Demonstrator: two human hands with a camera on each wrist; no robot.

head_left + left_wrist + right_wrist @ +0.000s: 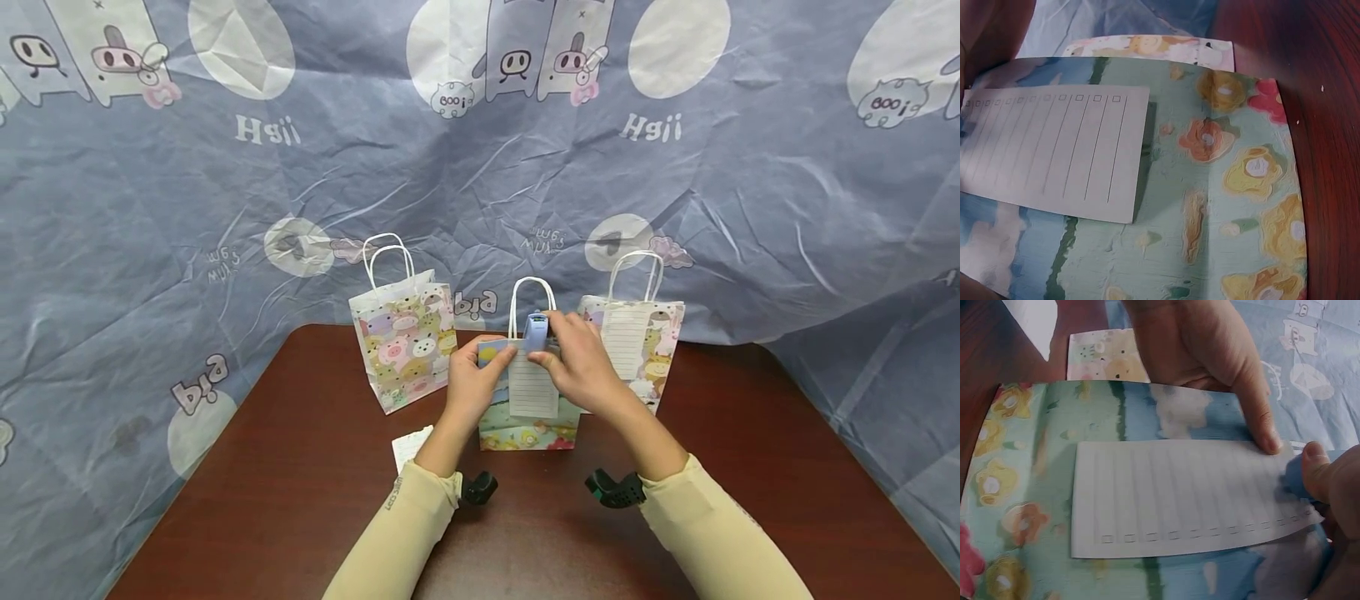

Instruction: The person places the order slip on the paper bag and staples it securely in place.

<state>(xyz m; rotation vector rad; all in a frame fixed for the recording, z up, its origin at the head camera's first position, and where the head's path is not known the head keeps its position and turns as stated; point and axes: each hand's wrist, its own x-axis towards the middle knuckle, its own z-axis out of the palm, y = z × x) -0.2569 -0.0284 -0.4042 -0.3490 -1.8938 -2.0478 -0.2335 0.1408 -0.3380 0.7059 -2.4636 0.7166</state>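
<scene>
In the head view, a small paper gift bag [525, 437] with painted flowers and white handles stands at the table's middle. A lined checklist slip [533, 393] lies against its front, up to the top edge. My left hand [472, 377] pinches the bag's top edge, its thumb on the slip's upper corner. Across the top edge of bag and slip sits a blue stapler [536, 332], gripped by my right hand [587, 364]. The right wrist view shows the slip [1179, 500] beside the left thumb, with the stapler [1295, 475] partly hidden by the right thumb.
An animal-print bag [405, 346] stands at the left. Behind on the right is another such bag [663, 342], bearing a lined slip [623, 340]. Loose white paper [409, 447] lies near the left forearm on the brown table [300, 467]. A patterned cloth [480, 167] hangs behind.
</scene>
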